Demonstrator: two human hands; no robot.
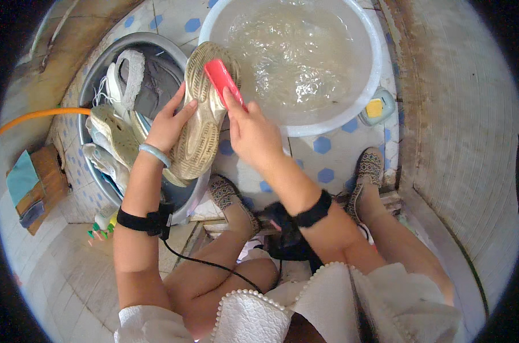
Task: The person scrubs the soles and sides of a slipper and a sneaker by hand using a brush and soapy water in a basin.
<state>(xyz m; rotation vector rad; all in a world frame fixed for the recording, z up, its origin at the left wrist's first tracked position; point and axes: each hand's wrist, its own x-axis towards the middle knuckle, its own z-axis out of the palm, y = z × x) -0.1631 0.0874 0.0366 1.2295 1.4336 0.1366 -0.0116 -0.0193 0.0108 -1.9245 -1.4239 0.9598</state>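
My left hand (169, 122) holds a dirty shoe (199, 145) by its side, with the patterned sole turned up. In my right hand (253, 128) is a red brush (223, 81), laid against the front part of the sole; its bristles are hidden beneath it. The shoe is over the gap between two basins, its toe overlapping the rim of a large white plastic basin (376, 55) of rippling, cloudy water. Under my left hand, a grey metal basin (84, 92) holds several shoes, among them a pale clog with holes (113, 128), and a dark grey item (156, 81).
An orange hose (45, 115) reaches the metal basin's left rim. Right of the white basin lies a soap dish (386, 107) with yellow soap (374, 108). Walls stand on both sides. A cardboard piece (49, 184) is at the left, near small bottles (103, 223). My feet are on the tiled floor (302, 171).
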